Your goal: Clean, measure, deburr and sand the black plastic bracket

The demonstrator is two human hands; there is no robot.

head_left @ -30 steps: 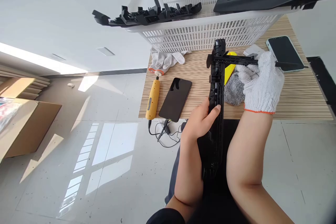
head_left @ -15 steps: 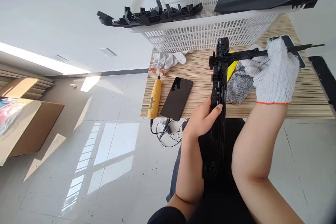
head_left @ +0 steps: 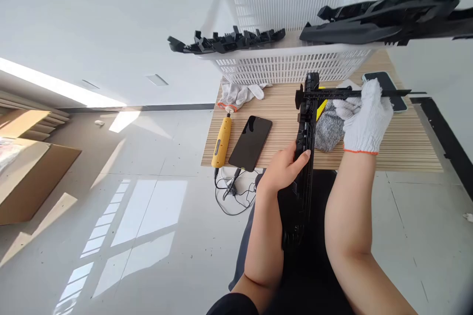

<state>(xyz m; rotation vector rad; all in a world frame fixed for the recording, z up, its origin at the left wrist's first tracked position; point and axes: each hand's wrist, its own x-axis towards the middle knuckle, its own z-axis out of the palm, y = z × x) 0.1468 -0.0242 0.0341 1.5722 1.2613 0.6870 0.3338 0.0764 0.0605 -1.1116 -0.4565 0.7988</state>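
My bare left hand (head_left: 286, 170) is wrapped round a long black plastic part (head_left: 306, 133), which stands out over the table's front edge with its near end above my lap. In a white knitted glove, my right hand (head_left: 365, 113) grips a black caliper (head_left: 332, 93). The caliper lies crosswise over the far end of the part, its jaws at the part's left side; whether they touch it I cannot tell. Under my right hand's left side lie a grey cloth (head_left: 328, 130) and a yellow object (head_left: 321, 108), partly hidden.
A white basket (head_left: 273, 66) holds black plastic parts (head_left: 369, 29) jutting over its rim. On the striped table (head_left: 284, 130) lie a white glove (head_left: 240, 94), a yellow handheld tool (head_left: 221, 142), a dark phone (head_left: 251, 142) and another phone (head_left: 399, 103). Cables (head_left: 236, 192) hang at the front edge.
The camera view has shifted, showing more of the basket. My right hand with the caliper appears further left and lower in view. Both hands keep their hold.
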